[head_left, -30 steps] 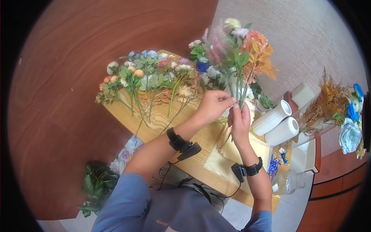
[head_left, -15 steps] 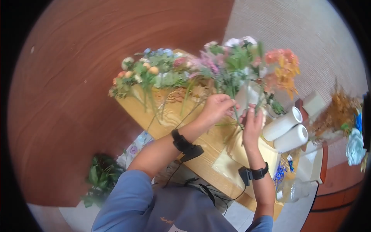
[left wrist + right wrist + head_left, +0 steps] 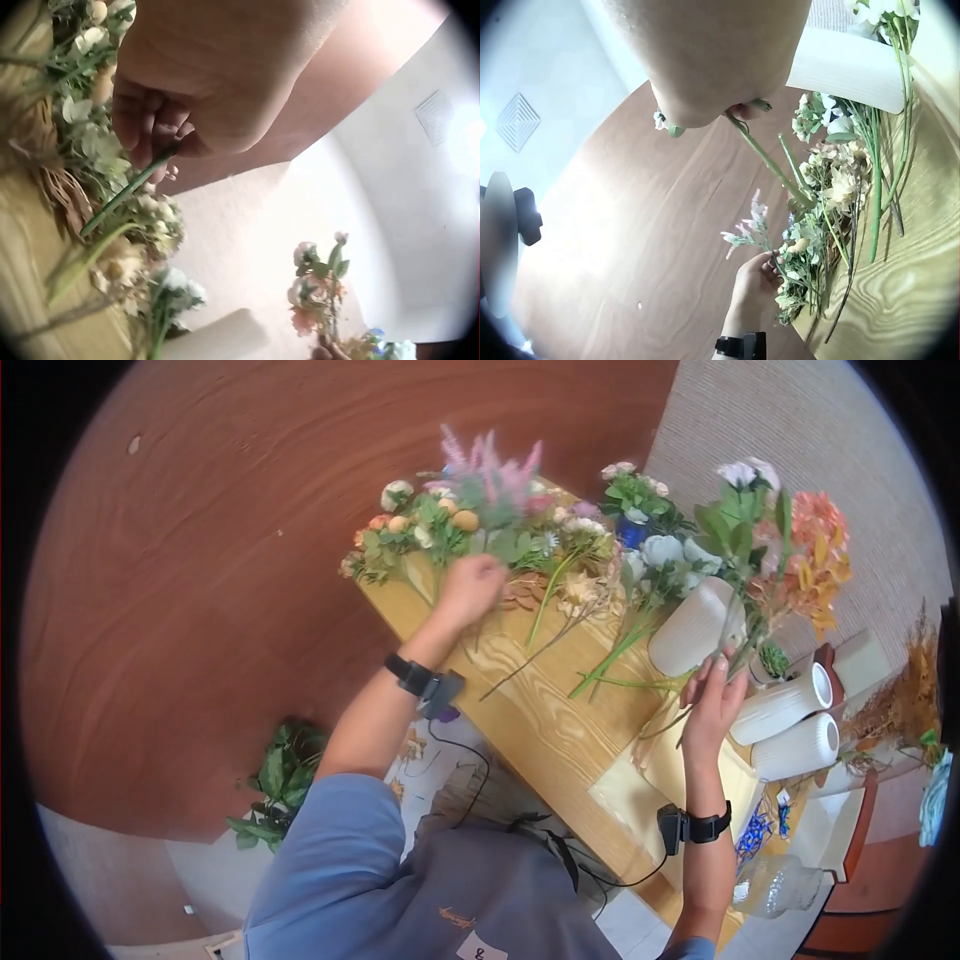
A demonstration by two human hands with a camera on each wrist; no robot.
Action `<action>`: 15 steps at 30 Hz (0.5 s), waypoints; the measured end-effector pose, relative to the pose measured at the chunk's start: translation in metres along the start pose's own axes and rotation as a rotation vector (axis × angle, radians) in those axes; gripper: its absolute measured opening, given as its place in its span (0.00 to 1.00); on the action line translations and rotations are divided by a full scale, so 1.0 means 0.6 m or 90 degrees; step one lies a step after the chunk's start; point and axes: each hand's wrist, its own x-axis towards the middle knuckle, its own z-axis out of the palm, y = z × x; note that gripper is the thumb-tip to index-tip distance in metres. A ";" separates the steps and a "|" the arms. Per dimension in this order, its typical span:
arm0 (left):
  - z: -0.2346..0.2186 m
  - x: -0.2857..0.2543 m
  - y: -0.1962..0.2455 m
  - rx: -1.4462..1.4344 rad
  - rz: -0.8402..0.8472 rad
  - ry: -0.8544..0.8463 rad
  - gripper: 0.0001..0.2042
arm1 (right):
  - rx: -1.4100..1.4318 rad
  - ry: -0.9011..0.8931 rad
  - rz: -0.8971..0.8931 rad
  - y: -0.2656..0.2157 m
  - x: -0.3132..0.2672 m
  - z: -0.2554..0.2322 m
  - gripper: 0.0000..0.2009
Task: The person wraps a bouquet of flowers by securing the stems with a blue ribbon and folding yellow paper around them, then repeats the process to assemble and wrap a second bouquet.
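Observation:
My left hand (image 3: 475,590) grips a pink feathery flower spray (image 3: 495,475) by its stem, over the flowers at the table's far left. Its green stem (image 3: 124,196) sticks out below the curled fingers in the left wrist view. My right hand (image 3: 717,700) holds a small bunch of flower stems, above the table's right part. In that bunch are a peach-orange flower head (image 3: 822,520), yellow-orange leaves (image 3: 820,580) and pale lilac blooms (image 3: 750,472). The right wrist view shows stem ends (image 3: 772,161) below the right hand.
Mixed flower stems (image 3: 435,525) lie along the table's far edge. A white ribbed vase (image 3: 695,625) stands beside the bunch. Two white vases (image 3: 790,705) lie at the right, near blue ribbon (image 3: 755,830) and a clear glass vase (image 3: 775,885). A leafy plant (image 3: 285,775) stands on the floor.
From close beside the right hand, my left hand has moved away to the left with the pink spray, out of the bunch. The right hand still holds the other stems. The head view has shifted.

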 end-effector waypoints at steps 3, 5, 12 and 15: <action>-0.025 0.028 -0.049 0.124 -0.022 0.021 0.11 | 0.025 -0.009 0.016 0.007 -0.003 -0.005 0.14; -0.034 0.060 -0.132 0.199 -0.022 0.006 0.12 | 0.022 -0.009 0.015 -0.003 -0.003 0.001 0.14; -0.017 0.024 0.037 0.456 -0.011 -0.014 0.19 | -0.002 -0.048 0.003 -0.024 -0.003 0.011 0.14; 0.059 0.002 0.087 0.191 0.091 -0.124 0.16 | 0.008 -0.061 0.009 -0.015 -0.002 0.026 0.14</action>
